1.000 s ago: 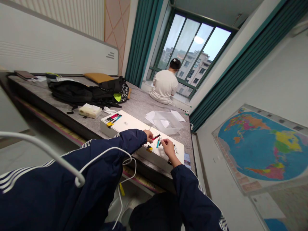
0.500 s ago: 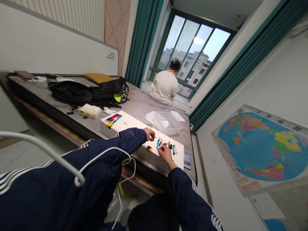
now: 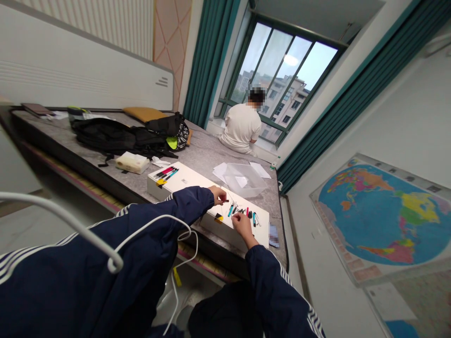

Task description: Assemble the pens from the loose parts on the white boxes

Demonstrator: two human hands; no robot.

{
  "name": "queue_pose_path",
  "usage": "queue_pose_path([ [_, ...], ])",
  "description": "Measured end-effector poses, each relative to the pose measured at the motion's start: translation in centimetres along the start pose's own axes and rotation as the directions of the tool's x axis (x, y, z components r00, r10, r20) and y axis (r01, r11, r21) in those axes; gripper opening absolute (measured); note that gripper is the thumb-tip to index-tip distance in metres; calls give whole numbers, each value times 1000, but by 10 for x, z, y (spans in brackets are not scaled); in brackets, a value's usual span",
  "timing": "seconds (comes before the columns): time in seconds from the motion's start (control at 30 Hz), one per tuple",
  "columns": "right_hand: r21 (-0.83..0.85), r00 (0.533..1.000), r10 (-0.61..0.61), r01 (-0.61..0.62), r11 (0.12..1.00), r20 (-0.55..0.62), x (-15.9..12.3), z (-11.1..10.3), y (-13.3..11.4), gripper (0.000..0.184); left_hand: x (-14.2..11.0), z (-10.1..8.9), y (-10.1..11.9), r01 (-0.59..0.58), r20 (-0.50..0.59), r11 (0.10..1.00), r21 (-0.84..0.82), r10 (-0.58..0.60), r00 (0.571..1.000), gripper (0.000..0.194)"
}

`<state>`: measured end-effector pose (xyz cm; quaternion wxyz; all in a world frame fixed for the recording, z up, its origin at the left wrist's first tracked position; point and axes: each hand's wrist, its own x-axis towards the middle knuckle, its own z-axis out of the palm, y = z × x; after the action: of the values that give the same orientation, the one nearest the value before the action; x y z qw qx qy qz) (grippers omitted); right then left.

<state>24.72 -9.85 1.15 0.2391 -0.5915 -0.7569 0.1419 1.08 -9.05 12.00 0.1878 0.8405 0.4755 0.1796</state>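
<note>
My left hand (image 3: 217, 194) is closed in a pinch above the white box (image 3: 192, 180), with a small dark pen part (image 3: 225, 201) at its fingertips. My right hand (image 3: 243, 227) is closed too, thumb and finger together over the box's near edge; what it pinches is too small to make out. Between and beyond the hands lie loose pen parts: a teal barrel (image 3: 230, 210), a red barrel (image 3: 247, 211), another teal barrel (image 3: 254, 218), and several black and clear pieces. Several whole-looking pens (image 3: 165, 173), red, black and teal, lie in a row at the box's far left end.
A clear plastic bin (image 3: 244, 180) and paper sheets (image 3: 260, 170) lie behind the box on the grey bed. Left stand a tissue pack (image 3: 132, 163) and a black backpack (image 3: 105, 136). A person (image 3: 241, 124) sits by the window. A white cable (image 3: 155, 223) crosses my left sleeve.
My left hand has turned slightly, and the dark pen part at its fingertips now shows more plainly, pointing right. My right hand has stayed almost still.
</note>
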Motion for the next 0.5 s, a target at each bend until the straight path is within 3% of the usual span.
queue_pose_path([
  [0.5, -42, 997, 57, -59, 997, -43, 3, -1, -5, 17, -4, 2, -7, 15, -50, 1000, -24, -17, 999, 17],
])
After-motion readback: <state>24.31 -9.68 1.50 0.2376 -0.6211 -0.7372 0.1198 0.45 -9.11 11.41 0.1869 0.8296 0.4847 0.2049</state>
